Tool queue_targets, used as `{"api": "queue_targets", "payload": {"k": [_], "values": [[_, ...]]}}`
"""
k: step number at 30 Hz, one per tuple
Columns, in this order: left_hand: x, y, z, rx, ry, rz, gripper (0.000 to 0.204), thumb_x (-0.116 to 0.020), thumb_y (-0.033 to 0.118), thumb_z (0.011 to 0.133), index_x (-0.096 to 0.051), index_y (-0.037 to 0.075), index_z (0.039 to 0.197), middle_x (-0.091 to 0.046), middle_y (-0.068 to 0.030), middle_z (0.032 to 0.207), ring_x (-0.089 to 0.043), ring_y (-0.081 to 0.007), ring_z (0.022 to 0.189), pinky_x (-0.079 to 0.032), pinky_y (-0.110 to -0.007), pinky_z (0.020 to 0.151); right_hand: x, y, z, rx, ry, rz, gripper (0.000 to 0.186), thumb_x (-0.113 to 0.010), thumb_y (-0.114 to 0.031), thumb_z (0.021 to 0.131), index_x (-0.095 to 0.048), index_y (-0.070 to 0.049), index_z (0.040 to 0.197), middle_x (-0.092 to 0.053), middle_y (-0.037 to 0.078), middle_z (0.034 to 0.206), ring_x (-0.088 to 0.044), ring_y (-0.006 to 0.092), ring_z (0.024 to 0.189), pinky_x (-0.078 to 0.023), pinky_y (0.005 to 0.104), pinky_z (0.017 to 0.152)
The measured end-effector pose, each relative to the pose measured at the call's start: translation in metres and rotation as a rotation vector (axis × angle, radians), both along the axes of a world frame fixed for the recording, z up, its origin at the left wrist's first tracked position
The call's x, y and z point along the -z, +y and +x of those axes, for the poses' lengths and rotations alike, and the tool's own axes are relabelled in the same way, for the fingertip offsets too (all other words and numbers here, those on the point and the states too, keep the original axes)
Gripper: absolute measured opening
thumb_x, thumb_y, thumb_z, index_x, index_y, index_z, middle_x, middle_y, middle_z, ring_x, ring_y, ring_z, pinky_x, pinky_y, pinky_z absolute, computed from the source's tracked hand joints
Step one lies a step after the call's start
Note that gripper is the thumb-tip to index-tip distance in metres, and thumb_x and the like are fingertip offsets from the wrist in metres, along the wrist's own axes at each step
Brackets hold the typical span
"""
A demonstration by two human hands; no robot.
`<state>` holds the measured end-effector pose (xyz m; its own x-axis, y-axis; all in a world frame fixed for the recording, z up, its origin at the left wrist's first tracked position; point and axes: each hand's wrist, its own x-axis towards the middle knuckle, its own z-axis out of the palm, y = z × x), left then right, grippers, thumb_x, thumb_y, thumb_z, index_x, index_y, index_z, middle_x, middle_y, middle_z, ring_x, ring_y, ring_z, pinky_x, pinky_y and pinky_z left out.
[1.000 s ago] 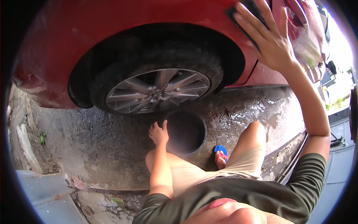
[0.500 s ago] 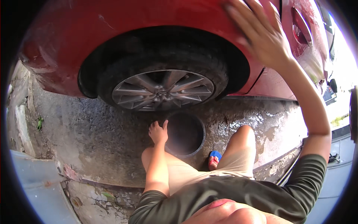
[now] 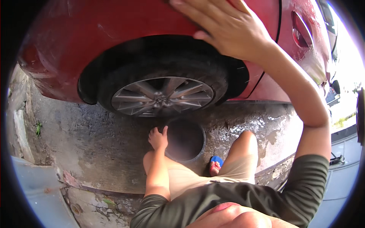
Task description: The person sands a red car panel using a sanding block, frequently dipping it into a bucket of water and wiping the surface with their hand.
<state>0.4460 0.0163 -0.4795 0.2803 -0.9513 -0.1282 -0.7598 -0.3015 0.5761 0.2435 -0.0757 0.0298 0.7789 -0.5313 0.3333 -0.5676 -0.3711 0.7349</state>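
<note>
My right hand (image 3: 232,32) reaches up over the red car's body panel (image 3: 125,19), above the wheel arch. Its fingers are stretched out and nearly flat, their tips close to the upper edge of the view. Whether the palm touches the paint is hard to tell. Down by my left knee, my left hand (image 3: 158,139) hangs with its thumb apart from its loosely bent fingers, and no object shows in it. Right beside it, between my legs and the tyre, stands a round dark bucket (image 3: 203,141); its inside is dim.
The car's wheel (image 3: 161,99) with its grey spoked rim faces me. A door handle (image 3: 303,32) is at the upper right. Wet, rough concrete (image 3: 87,140) lies below the car. My foot wears a blue flip-flop (image 3: 217,159). A cracked ledge (image 3: 91,199) runs behind me.
My right hand has swept left across the red panel, from near the door seam to above the wheel arch. My left hand stays beside the bucket. The view has shifted slightly.
</note>
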Motion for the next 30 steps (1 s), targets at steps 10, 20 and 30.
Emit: {"api": "queue_targets", "payload": {"k": [10,20,30], "values": [[0.006,-0.001,0.006,0.023,0.054,0.0,0.073,-0.056,0.066,0.096,-0.062,0.0,0.128,-0.062,-0.022,0.133,-0.055,-0.0428,0.127,-0.045,-0.056,0.103,0.006,0.008,0.003,-0.064,0.057,-0.071,0.078,-0.063,-0.045,0.092,-0.039,-0.015,0.16,-0.028,0.003,0.17,-0.023,0.0223,0.157,-0.004,0.0616,0.125],[0.008,0.0,0.01,0.003,0.018,-0.05,0.069,-0.059,0.064,0.095,-0.064,0.001,0.124,-0.063,-0.0224,0.131,-0.055,-0.0428,0.126,-0.045,-0.056,0.103,0.036,0.017,-0.027,0.014,-0.077,-0.052,0.081,-0.068,-0.046,0.088,-0.041,-0.018,0.159,-0.034,0.0,0.167,-0.028,0.0265,0.156,0.0,0.061,0.124],[0.005,0.0,0.008,-0.005,0.002,-0.039,0.068,-0.06,0.064,0.095,-0.064,0.002,0.125,-0.062,-0.0204,0.132,-0.054,-0.0423,0.127,-0.044,-0.057,0.104,0.03,0.013,-0.041,-0.006,-0.055,-0.053,0.084,-0.065,-0.047,0.087,-0.034,-0.024,0.162,-0.027,-0.001,0.171,-0.021,0.026,0.159,0.006,0.0648,0.122]]}}
